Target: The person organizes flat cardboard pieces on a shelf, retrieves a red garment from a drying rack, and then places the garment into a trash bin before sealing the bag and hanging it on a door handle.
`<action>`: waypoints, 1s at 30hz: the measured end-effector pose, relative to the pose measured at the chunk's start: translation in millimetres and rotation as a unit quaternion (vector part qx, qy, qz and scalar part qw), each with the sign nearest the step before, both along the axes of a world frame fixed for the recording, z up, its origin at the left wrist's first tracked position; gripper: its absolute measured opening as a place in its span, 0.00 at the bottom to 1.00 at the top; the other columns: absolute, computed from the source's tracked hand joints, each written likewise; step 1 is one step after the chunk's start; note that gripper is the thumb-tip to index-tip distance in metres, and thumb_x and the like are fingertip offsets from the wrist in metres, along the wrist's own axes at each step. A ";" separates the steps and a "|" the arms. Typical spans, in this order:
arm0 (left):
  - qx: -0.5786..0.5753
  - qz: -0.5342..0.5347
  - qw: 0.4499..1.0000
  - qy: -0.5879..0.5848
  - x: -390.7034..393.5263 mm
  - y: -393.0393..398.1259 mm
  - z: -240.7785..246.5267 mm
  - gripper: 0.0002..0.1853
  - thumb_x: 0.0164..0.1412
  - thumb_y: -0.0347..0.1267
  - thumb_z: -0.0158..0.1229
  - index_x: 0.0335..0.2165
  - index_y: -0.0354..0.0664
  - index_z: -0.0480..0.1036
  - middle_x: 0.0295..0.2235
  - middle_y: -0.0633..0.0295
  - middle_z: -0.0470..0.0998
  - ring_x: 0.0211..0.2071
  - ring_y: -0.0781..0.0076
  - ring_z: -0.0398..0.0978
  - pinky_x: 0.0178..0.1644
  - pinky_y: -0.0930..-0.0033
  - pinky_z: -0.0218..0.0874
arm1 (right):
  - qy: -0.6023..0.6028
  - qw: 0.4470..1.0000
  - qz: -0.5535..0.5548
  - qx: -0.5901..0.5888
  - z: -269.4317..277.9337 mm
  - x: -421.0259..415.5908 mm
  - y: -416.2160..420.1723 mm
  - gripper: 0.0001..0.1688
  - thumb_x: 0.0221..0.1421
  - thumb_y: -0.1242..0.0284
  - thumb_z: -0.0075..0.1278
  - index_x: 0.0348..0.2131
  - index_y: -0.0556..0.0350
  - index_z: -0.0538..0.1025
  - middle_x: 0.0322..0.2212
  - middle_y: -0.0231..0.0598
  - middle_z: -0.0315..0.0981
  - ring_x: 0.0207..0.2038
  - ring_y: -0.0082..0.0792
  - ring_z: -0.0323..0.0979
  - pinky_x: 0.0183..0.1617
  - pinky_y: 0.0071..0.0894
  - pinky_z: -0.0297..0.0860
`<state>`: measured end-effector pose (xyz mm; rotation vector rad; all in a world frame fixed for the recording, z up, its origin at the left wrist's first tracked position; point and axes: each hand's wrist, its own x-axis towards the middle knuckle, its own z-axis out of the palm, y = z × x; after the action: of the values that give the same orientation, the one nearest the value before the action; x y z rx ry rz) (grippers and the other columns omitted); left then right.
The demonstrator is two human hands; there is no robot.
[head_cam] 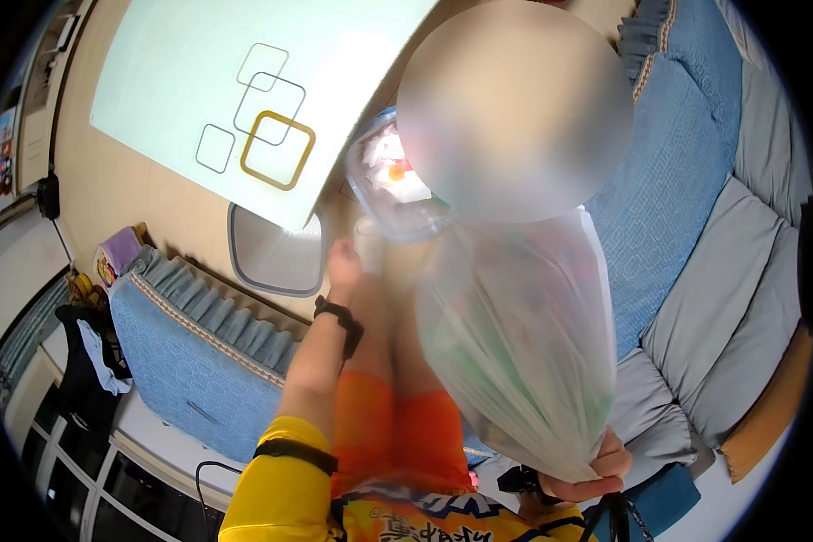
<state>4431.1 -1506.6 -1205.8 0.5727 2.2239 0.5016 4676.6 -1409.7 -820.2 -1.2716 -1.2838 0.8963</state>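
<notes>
My right hand (pixel 596 471) grips the narrow, gathered end of a translucent plastic bag (pixel 515 325) at the lower right. Green and reddish contents show faintly through its creased film. A blurred disc covers the bag's far end. Beyond my legs sits a container lined with clear plastic (pixel 379 220); crumpled white tissues (pixel 383 149) and a small orange item (pixel 397 173) lie in it. My left hand (pixel 344 264) hangs low beside my leg, near the container, with nothing visible in it. Its fingers are foreshortened, so their closure is unclear.
A pale glass-like tabletop (pixel 176 88) with printed rounded squares reaches in from the upper left, above a grey-rimmed panel (pixel 278 251). A blue covered sofa (pixel 677 135) with grey cushions (pixel 718 264) runs along the right. A blue covered seat (pixel 190 366) stands at left.
</notes>
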 end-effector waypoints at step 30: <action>0.144 -0.191 0.932 -0.274 9.9 110.3 113.8 0.38 0.34 0.31 0.62 0.47 0.41 0.58 0.46 0.51 0.62 0.49 0.55 0.58 0.51 0.64 0.51 | -0.267 0.934 0.175 -0.158 -195.7 -102.3 78.0 0.14 0.46 0.78 0.42 0.37 0.62 0.64 0.41 0.48 0.60 0.43 0.36 0.60 0.48 0.33 0.55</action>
<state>4441.0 -1396.3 -1092.0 0.8740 1.4737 0.6886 4574.3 -1331.7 -1015.9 -1.6402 -1.8955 1.0802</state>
